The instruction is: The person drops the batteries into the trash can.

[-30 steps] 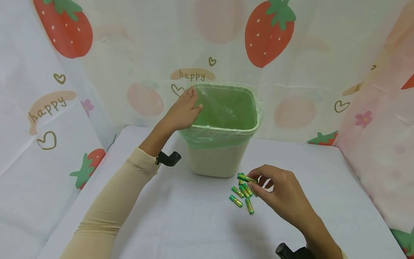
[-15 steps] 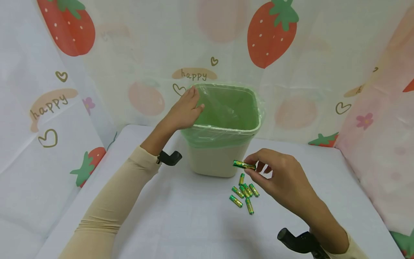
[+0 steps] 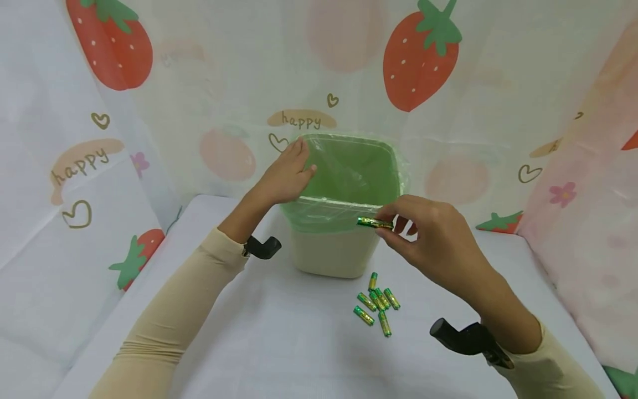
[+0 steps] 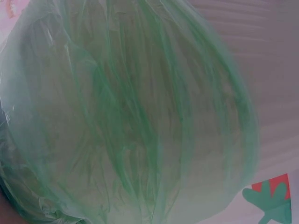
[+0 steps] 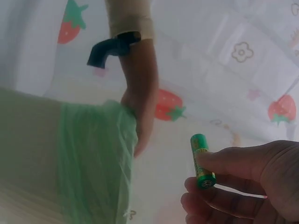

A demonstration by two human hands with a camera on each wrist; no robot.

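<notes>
My right hand (image 3: 431, 244) pinches a green-and-gold battery (image 3: 374, 223) between thumb and fingers, in front of the bin's near right side, just below the rim. The right wrist view shows the same battery (image 5: 202, 161) under the thumb. A pale trash bin (image 3: 326, 252) with a green inside stands upright at the table's back. Its thin, clear green plastic liner (image 3: 324, 217) folds over the rim. My left hand (image 3: 286, 174) rests on the bin's left rim, thumb apart and fingers fairly straight. Crinkled liner (image 4: 131, 112) fills most of the left wrist view, which hides that hand.
Several loose batteries (image 3: 381, 299) lie close together on the white tabletop (image 3: 279, 343), in front of the bin. A strawberry-print cloth (image 3: 478, 83) hangs behind and at both sides. Both wrists carry a black camera mount (image 3: 466, 338).
My right hand has lifted one battery from the group and raised it up toward the bin's rim. The left hand keeps its place on the bin.
</notes>
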